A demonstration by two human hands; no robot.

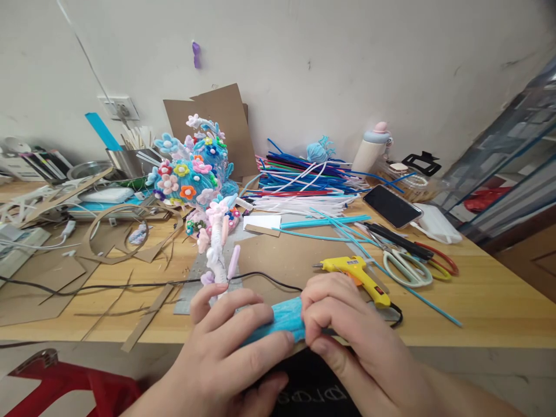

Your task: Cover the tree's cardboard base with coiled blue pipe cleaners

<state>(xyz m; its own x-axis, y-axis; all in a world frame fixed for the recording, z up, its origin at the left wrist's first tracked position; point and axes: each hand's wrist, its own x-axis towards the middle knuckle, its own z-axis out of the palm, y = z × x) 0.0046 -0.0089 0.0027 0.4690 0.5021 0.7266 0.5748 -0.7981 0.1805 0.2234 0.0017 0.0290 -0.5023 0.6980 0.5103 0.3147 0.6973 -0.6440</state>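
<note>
Both my hands hold a flat, bright blue fuzzy piece (pixel 284 318), which looks made of pipe cleaners laid side by side, at the front edge of the table. My left hand (pixel 243 339) is wrapped over its left part, with the thumb tucked below. At the right end, the fingers of my right hand (pixel 347 324) pinch its edge. Just beyond my left hand, a white fuzzy stem with small flowers (pixel 216 246) rises toward a blue flower-covered decoration (pixel 195 168). A yellow glue gun (pixel 358 272) lies behind my right hand.
Bundled pipe cleaners (pixel 304 179) lie by the wall. At right are scissors (pixel 406 267), a phone (pixel 392 206) and a bottle (pixel 371 147). Cardboard scraps (pixel 147 318) cover the left, a black cord (pixel 130 285) crosses the table, and a red stool (pixel 73 382) stands below.
</note>
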